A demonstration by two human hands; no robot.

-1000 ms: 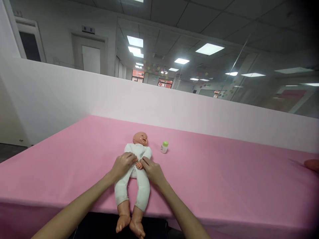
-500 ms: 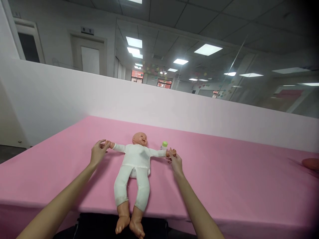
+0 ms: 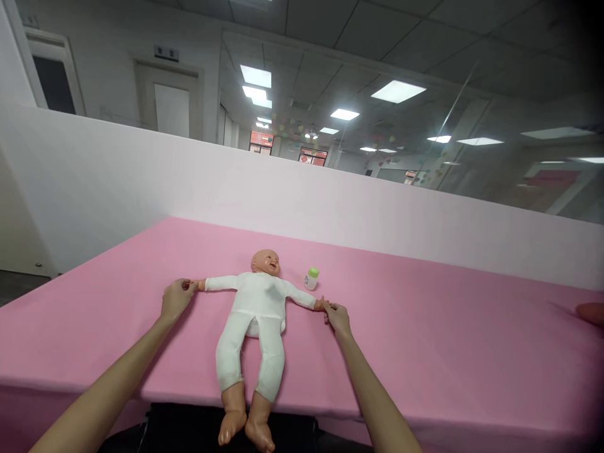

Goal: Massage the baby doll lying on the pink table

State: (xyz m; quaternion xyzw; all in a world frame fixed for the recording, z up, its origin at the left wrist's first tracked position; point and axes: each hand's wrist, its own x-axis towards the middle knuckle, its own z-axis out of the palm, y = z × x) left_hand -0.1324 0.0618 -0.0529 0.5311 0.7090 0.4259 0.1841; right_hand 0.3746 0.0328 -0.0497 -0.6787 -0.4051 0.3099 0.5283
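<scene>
A baby doll (image 3: 258, 302) with a white cloth body lies face up, its arms stretched out to both sides and its feet past the table's near edge. My left hand (image 3: 177, 297) is closed on the doll's hand at the left. On the other side, my right hand (image 3: 338, 317) pinches the doll's other hand between thumb and fingers. Beside the doll's head, just above its right-side arm, stands a small clear bottle (image 3: 311, 279) with a green cap.
The table (image 3: 425, 340) wears a pink cover. A low white partition (image 3: 292, 195) with glass above it runs along the back. At the far right edge, part of a reddish-brown rounded object (image 3: 591, 313) shows.
Both my hands have moved outward and down, drawing the doll's arms straighter and lower. The bottle, partly covered before by the doll's arm, now shows whole.
</scene>
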